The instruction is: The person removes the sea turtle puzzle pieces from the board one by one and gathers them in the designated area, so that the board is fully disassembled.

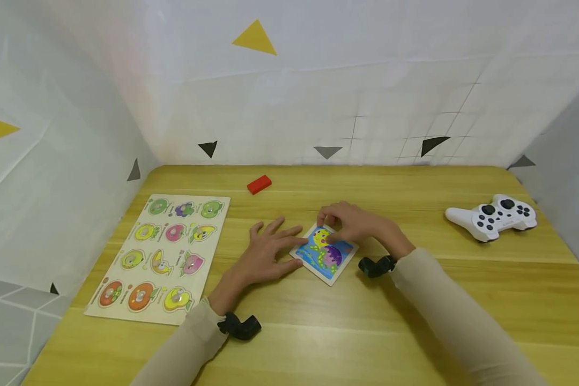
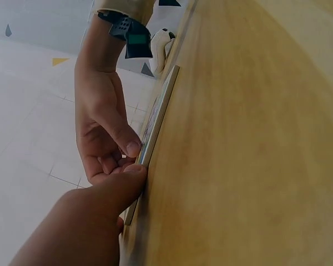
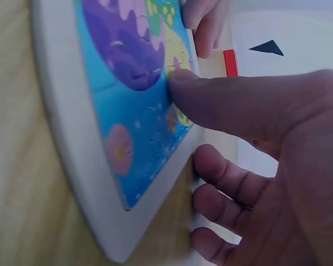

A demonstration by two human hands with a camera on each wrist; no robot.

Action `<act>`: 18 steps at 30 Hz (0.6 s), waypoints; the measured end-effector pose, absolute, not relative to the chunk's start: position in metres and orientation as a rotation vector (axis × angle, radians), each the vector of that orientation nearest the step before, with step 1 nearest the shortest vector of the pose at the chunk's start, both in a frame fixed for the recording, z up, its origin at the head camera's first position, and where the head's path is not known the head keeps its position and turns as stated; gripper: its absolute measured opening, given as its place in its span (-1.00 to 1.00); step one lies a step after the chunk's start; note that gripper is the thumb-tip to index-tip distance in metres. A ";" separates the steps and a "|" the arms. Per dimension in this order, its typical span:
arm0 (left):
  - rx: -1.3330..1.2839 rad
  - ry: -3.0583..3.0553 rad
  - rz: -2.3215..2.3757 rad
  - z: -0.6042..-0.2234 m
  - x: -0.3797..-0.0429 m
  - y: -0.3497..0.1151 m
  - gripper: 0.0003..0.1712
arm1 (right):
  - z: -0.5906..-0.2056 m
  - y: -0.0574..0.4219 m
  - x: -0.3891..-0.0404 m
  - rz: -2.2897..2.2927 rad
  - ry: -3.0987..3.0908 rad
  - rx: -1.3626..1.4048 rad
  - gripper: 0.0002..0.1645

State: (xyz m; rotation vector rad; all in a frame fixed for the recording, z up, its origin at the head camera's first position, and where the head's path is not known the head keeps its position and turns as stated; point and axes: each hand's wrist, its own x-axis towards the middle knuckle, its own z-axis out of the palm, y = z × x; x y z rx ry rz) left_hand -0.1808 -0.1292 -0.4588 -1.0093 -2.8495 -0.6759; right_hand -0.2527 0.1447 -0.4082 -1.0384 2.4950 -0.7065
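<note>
A small square jigsaw puzzle (image 1: 326,256) with a pale frame lies on the table, its picture a yellow and purple turtle on blue. My left hand (image 1: 269,254) is spread at the puzzle's left corner, index finger and thumb touching its edges. In the left wrist view, the left thumb (image 2: 122,185) rests against the frame's side. My right hand (image 1: 349,221) bends over the far corner. The right thumb (image 3: 227,105) presses on the picture, while the other fingers curl by the frame's edge; the right index fingertip is partly hidden.
To the left lies a wooden fruit peg board (image 1: 166,284). A red block (image 1: 259,184) sits near the table's back edge. At the right is a white game controller (image 1: 492,217). White sheeting (image 1: 289,107) with triangles rises behind the wooden table (image 1: 309,343).
</note>
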 end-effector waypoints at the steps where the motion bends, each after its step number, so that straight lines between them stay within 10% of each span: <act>1: -1.010 -2.850 -0.676 -0.459 -0.181 -0.129 -0.43 | -0.407 0.144 -0.253 -0.706 2.483 -1.037 -0.67; 18: -0.999 -2.848 -0.676 -0.457 -0.180 -0.128 -0.44 | -0.397 0.134 -0.260 -0.666 2.366 -0.982 -0.62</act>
